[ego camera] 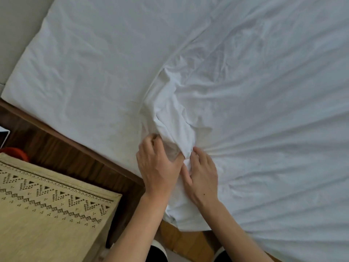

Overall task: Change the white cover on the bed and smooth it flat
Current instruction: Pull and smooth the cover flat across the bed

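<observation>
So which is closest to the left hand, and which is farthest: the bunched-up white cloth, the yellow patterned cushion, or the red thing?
1. Bunched-up white cloth: in the left hand's grip.
2. Yellow patterned cushion: lower left, beside the bed.
3. Red thing: far left, behind the cushion.

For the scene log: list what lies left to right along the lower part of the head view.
Tan woven patterned cushion → dark wooden bed frame → left hand → right hand → wrinkled white cover.

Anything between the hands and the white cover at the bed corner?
Nothing visible. Left hand and right hand both already grip the bunched white cover at the mattress corner. The patterned cushion sits apart, off the bed.
</observation>
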The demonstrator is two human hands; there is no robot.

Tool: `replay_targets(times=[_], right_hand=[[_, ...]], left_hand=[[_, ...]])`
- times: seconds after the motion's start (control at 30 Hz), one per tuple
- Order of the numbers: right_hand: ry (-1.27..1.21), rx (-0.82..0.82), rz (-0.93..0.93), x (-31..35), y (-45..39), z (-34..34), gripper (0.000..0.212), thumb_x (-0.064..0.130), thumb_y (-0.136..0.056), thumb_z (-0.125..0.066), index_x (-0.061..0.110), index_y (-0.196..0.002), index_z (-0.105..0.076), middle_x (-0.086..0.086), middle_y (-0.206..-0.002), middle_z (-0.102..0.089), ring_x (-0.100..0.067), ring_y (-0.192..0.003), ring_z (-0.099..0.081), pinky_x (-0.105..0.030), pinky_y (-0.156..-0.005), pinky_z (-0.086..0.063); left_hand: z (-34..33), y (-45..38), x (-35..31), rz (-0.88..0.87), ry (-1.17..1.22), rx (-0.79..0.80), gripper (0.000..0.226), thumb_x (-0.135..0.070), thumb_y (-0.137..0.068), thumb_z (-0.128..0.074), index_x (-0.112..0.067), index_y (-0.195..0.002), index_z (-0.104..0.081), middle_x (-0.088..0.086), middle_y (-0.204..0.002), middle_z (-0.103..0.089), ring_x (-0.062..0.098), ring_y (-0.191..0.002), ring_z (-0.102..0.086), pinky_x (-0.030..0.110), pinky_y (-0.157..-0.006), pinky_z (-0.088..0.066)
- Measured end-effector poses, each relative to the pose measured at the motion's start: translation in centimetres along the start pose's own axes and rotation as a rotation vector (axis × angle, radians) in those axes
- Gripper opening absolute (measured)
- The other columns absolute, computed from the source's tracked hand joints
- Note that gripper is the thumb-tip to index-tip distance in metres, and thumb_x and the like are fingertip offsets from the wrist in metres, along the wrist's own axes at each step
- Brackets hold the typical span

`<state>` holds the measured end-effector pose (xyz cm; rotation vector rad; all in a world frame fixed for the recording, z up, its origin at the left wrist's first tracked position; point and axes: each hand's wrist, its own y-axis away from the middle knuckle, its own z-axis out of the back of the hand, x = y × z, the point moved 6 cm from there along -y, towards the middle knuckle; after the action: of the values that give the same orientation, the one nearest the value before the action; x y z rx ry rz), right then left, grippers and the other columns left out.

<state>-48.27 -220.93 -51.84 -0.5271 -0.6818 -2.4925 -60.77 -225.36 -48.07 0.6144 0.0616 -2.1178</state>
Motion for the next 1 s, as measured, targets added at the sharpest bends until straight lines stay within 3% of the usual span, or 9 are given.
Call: replay_targets(times=[0.07,0.17,0.23,0.37,0.47,0.6,0.73,0.87,1.0], right_hand=[[0.057,-0.023,0.004,0.0,0.5,0.5,0.058,0.059,-0.086,-0.039,0.013,-0.114,-0.061,-0.001,-0.113,-0.061,-0.020,-0.100,-0.056,-0.032,-0.084,-0.045],[0.099,-0.055,-0.026,-0.6,2.3,0.6,0.040,0.055,-0.087,-0.040,0.019,-0.090,-0.056,0.005,-0.082,-0.054,-0.013,-0.068,-0.050,-0.024,-0.057,-0.039],[0.037,-0.024,-0.063,-1.7,2.8,0.0,0.030,0.043,-0.093,-0.031,0.023,-0.073,-0.042,0.010,-0.068,-0.045,-0.010,-0.057,-0.044,-0.025,-0.053,-0.033],[-0.209,-0.012,-0.113,-3.5,2.0,-0.8,0.031,0.036,-0.093,-0.028,0.025,-0.065,-0.033,0.010,-0.061,-0.042,-0.014,-0.060,-0.042,-0.028,-0.060,-0.032],[-0.431,-0.001,-0.091,-3.2,2.5,0.0,0.030,0.038,-0.095,-0.033,0.026,-0.068,-0.036,0.011,-0.065,-0.042,-0.013,-0.066,-0.043,-0.025,-0.063,-0.033],[-0.593,-0.004,-0.108,-3.3,3.2,0.6,0.022,0.022,-0.097,-0.040,0.016,-0.078,-0.050,0.010,-0.073,-0.049,-0.008,-0.071,-0.048,-0.019,-0.065,-0.037],[-0.754,0.058,-0.251,-3.6,3.2,0.3,0.034,0.012,-0.101,-0.042,0.022,-0.068,-0.040,0.016,-0.060,-0.042,-0.003,-0.058,-0.041,-0.016,-0.057,-0.033],[-0.896,0.111,-0.330,-3.5,2.3,0.6,0.028,0.015,-0.101,-0.041,0.006,-0.074,-0.042,0.005,-0.067,-0.041,-0.008,-0.063,-0.040,-0.023,-0.060,-0.036],[-0.820,0.096,-0.361,-3.2,1.0,0.5,0.014,0.015,-0.099,-0.043,0.015,-0.087,-0.051,0.008,-0.074,-0.049,-0.001,-0.066,-0.046,-0.020,-0.066,-0.040]], left_hand=[[0.0,0.8,0.8,0.125,0.154,0.086,0.061,-0.071,-0.072,-0.048,-0.016,-0.096,-0.057,-0.005,-0.088,-0.060,0.016,-0.079,-0.060,0.026,-0.064,-0.043],[-1.4,1.8,0.7,0.211,0.194,0.409,0.072,-0.084,-0.074,-0.028,-0.023,-0.098,-0.058,-0.012,-0.084,-0.058,0.012,-0.081,-0.059,0.028,-0.071,-0.041],[-2.0,2.0,0.1,0.184,0.187,0.562,0.063,-0.081,-0.077,-0.031,-0.027,-0.097,-0.057,-0.015,-0.086,-0.059,0.006,-0.081,-0.056,0.029,-0.076,-0.040],[-2.6,1.9,0.4,0.249,0.333,0.522,0.038,-0.051,-0.097,-0.037,-0.021,-0.105,-0.059,-0.004,-0.104,-0.063,0.018,-0.101,-0.057,0.034,-0.085,-0.039],[-2.7,1.8,2.1,0.206,0.326,0.467,0.026,-0.036,-0.098,-0.043,-0.025,-0.118,-0.055,-0.002,-0.118,-0.058,0.021,-0.112,-0.054,0.037,-0.092,-0.042],[-2.1,2.6,3.8,0.218,0.173,0.382,0.072,-0.053,-0.080,-0.065,-0.025,-0.140,-0.037,0.004,-0.139,-0.043,0.025,-0.128,-0.041,0.046,-0.097,-0.044],[-3.0,1.8,3.1,0.269,0.137,0.525,0.081,-0.063,-0.072,-0.063,-0.020,-0.135,-0.039,0.005,-0.127,-0.051,0.030,-0.117,-0.052,0.035,-0.084,-0.041],[-3.5,0.9,3.7,0.440,0.387,0.578,0.075,-0.056,-0.074,-0.073,-0.014,-0.132,-0.047,-0.007,-0.115,-0.057,0.019,-0.112,-0.058,0.038,-0.097,-0.047],[-3.3,1.1,3.3,0.433,0.604,0.549,0.043,-0.032,-0.081,-0.073,0.008,-0.096,-0.065,0.026,-0.094,-0.067,0.025,-0.081,-0.066,0.037,-0.072,-0.051]])
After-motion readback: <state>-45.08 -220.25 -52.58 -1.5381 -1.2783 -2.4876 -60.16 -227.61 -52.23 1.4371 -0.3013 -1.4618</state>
